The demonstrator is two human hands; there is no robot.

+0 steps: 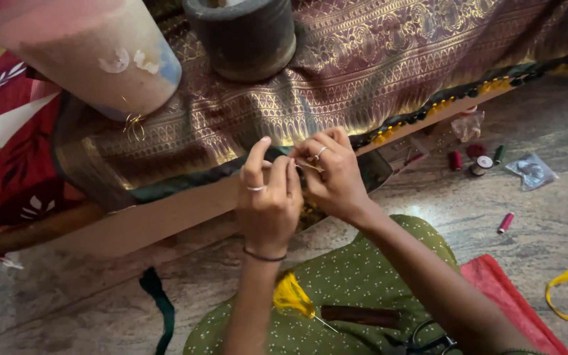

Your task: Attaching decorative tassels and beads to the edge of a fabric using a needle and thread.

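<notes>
Saree border (pixel 336 125), maroon and gold, hangs over the near edge of the wooden bench (pixel 165 217), centre of scene. Left hand (pixel 269 197) and right hand (pixel 335 177) meet at that edge, fingers pinched together on the fringe; the exact contact is hidden. Yellow tassel (pixel 292 294) lies on the lap, near. Thread spools (pixel 478 161) are scattered on open floor at far right.

Maroon silk saree with gold woven brocade (pixel 389 59) lies draped over a wooden bench edge. Its dark green border with yellow tassel knots (pixel 428 112) runs diagonally, passing directly beneath both hands' fingertips.
</notes>
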